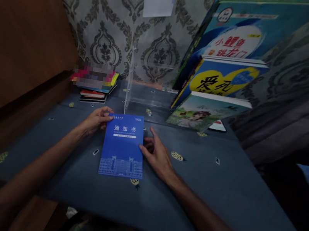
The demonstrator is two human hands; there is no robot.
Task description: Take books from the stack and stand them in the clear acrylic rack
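Observation:
A blue booklet with white Chinese characters lies flat on the dark blue table, straight in front of me. My left hand pinches its top left corner with thumb and fingers. My right hand rests with spread fingers on the table, its fingertips touching the booklet's right edge.
A clear acrylic stand stands behind the booklet. Three colourful books lean against the right wall. A stack of books lies at the back left. A brown wooden panel borders the left side.

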